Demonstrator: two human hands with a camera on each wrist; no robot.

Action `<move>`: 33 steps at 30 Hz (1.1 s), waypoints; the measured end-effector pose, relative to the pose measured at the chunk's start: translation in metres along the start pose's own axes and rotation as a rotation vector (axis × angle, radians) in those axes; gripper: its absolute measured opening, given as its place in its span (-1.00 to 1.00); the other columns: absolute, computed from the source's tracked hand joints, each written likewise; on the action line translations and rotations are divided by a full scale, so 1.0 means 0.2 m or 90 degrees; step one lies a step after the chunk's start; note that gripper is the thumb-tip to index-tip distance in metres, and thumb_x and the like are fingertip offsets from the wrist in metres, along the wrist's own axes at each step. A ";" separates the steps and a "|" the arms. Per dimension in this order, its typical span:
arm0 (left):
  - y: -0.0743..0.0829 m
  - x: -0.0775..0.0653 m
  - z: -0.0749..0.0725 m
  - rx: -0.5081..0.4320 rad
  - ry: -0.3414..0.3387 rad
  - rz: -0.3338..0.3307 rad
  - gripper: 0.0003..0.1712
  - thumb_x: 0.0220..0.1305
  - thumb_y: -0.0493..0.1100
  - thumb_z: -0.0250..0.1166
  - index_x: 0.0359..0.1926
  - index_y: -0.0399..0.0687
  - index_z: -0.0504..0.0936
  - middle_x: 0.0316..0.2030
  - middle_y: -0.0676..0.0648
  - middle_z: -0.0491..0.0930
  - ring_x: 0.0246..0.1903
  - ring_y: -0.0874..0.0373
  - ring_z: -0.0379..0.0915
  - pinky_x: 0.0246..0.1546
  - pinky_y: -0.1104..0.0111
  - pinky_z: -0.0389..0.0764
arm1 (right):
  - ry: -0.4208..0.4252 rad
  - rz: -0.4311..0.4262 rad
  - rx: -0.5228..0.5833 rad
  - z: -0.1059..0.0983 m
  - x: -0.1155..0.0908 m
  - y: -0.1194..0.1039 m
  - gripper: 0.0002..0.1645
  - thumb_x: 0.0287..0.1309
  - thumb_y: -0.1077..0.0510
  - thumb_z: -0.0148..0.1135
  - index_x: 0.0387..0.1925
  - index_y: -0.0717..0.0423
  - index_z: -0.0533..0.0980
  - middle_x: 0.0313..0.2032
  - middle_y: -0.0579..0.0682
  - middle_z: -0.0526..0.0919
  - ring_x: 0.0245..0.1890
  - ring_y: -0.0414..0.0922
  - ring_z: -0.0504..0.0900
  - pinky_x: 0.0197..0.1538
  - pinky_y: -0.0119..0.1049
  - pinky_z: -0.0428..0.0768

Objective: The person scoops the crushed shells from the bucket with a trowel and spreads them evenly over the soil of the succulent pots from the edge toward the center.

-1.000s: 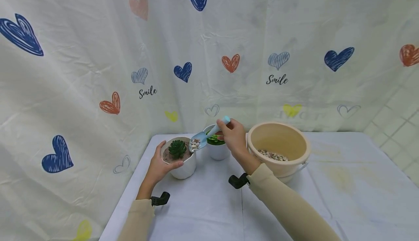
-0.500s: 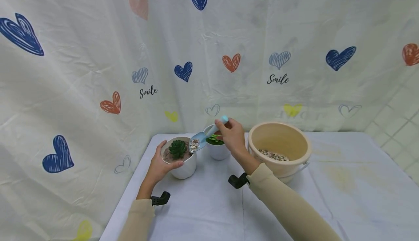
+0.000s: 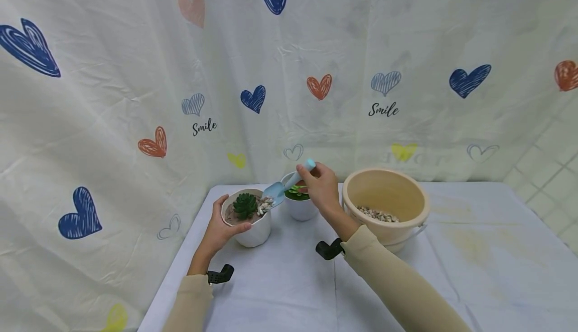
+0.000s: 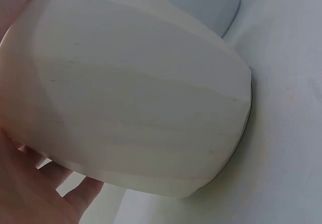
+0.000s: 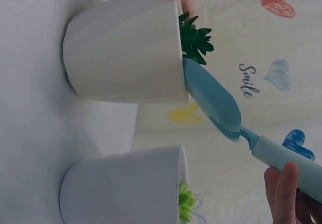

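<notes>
A person's left hand (image 3: 221, 229) grips the white pot (image 3: 255, 234) at the left of the surface (image 3: 289, 282), thumb on the near side and fingers around the left side. In the pot, a dark green succulent (image 3: 245, 205) stands in brownish soil.

The right hand (image 3: 322, 189) grasps the handle of a blue trowel (image 3: 274, 191) between thumb and fingers. The blade slants down to the left, its tip at the pot's right rim (whether it touches the rim cannot be told), and pale pebbles (image 3: 265, 205) lie at the tip, beside the succulent.

Just beyond and to the right, partly hidden by the trowel and right hand, a second white pot (image 3: 301, 211) holds a light green plant (image 3: 294, 192). Farther right stands a beige bucket (image 3: 397, 234) with more mixed pebbles (image 3: 377, 214) in the bottom.

At the far side hangs a pale curtain (image 3: 293, 41) printed with hearts. It bears "Smile" (image 3: 204, 127) in black script on the left and again farther right; faint lettering (image 3: 433, 159) near the right yellow heart is too pale to read surely.
</notes>
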State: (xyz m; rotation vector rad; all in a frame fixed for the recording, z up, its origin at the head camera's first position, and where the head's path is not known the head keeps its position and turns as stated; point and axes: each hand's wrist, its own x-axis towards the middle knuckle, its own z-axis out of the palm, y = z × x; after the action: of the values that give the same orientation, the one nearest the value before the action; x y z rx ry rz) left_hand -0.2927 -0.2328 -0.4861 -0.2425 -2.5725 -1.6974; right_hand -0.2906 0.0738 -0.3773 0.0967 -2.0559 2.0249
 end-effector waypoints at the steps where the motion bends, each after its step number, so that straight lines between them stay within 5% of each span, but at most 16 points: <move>1: 0.00 0.00 0.00 -0.008 -0.003 0.000 0.36 -0.02 -0.02 0.65 0.60 0.23 -0.10 0.57 -0.28 0.01 0.52 -0.23 0.06 0.39 -0.20 0.29 | 0.001 -0.003 0.002 0.00 0.00 0.00 -0.63 0.38 -0.07 0.29 -0.11 0.17 0.61 -0.13 0.19 0.73 -0.16 0.12 0.80 -0.05 0.09 0.73; 13: -0.01 0.00 -0.01 -0.087 -0.044 -0.014 0.30 0.09 -0.13 0.59 0.61 0.32 -0.13 0.54 -0.18 0.00 0.45 -0.20 0.17 0.30 0.01 0.46 | 0.008 -0.031 -0.002 0.00 0.00 0.00 -0.63 0.38 -0.07 0.30 -0.09 0.18 0.63 -0.19 0.18 0.72 -0.15 0.20 0.79 -0.10 0.08 0.74; 21: -0.04 0.01 -0.02 -0.109 -0.055 -0.011 0.28 0.12 -0.12 0.56 0.61 0.37 -0.14 0.55 -0.16 -0.02 0.47 -0.20 0.14 0.28 0.11 0.49 | 0.012 -0.047 -0.013 0.01 0.00 -0.02 -0.65 0.36 -0.06 0.32 -0.14 0.18 0.63 -0.23 0.18 0.70 -0.15 0.24 0.77 -0.25 -0.21 0.77; 28: -0.06 0.01 -0.03 -0.153 -0.065 -0.004 0.26 0.18 -0.22 0.51 0.61 0.23 -0.21 0.54 -0.12 0.00 0.49 -0.13 0.09 0.15 0.50 0.51 | 0.015 -0.061 -0.019 0.01 -0.01 -0.02 -0.66 0.36 -0.04 0.33 -0.15 0.18 0.62 -0.24 0.21 0.70 -0.17 0.23 0.78 -0.22 -0.10 0.77; 33: -0.06 0.01 -0.03 -0.173 -0.082 -0.005 0.23 0.21 -0.21 0.48 0.60 0.16 -0.22 0.54 -0.13 0.01 0.49 -0.14 0.09 0.13 0.52 0.51 | 0.015 -0.073 -0.030 0.01 -0.01 -0.01 -0.66 0.36 -0.05 0.32 -0.15 0.17 0.63 -0.25 0.18 0.70 -0.22 0.11 0.80 -0.22 -0.09 0.77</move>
State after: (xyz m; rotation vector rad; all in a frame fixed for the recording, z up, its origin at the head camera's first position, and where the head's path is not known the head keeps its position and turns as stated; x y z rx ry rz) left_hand -0.2960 -0.2433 -0.4937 -0.3638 -2.4194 -2.0993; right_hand -0.2887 0.0712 -0.3752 0.1770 -2.0338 1.8990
